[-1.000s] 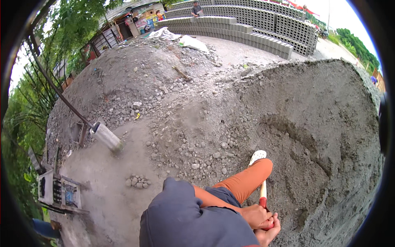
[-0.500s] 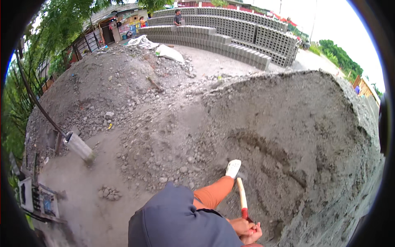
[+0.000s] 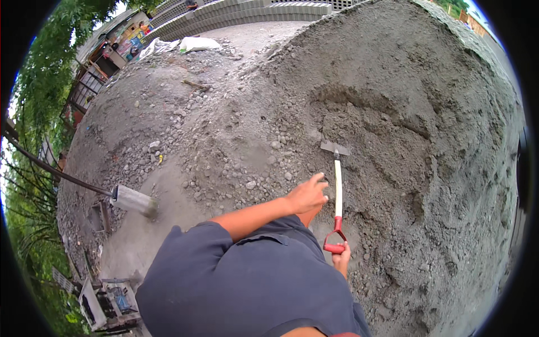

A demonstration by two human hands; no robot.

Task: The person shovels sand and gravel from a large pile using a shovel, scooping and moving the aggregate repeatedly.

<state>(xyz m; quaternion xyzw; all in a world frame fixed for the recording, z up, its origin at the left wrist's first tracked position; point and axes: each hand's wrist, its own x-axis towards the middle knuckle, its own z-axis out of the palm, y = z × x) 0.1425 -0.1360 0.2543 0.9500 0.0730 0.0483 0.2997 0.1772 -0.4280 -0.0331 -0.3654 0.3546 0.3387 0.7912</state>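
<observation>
Shovel (image 3: 338, 191) with pale shaft (image 3: 338, 178) and red D-shaped grip (image 3: 334, 247) is slightly right of the centre of the frame, its metal blade (image 3: 336, 148) pointing up the frame, against the grey sand heap (image 3: 471, 146). Right hand (image 3: 341, 260), at the lower right of centre, is closed around the red grip. Left hand (image 3: 307, 194) is apart from it, with fingers loosely spread, just beside the shaft on its left side. Grey stones (image 3: 251, 184) lie near the centre. In the left part of the frame leans a grey cylinder (image 3: 133, 201), and at the upper left lies a white sack (image 3: 199, 44), below the rows of concrete blocks (image 3: 241, 18) at the top edge.
</observation>
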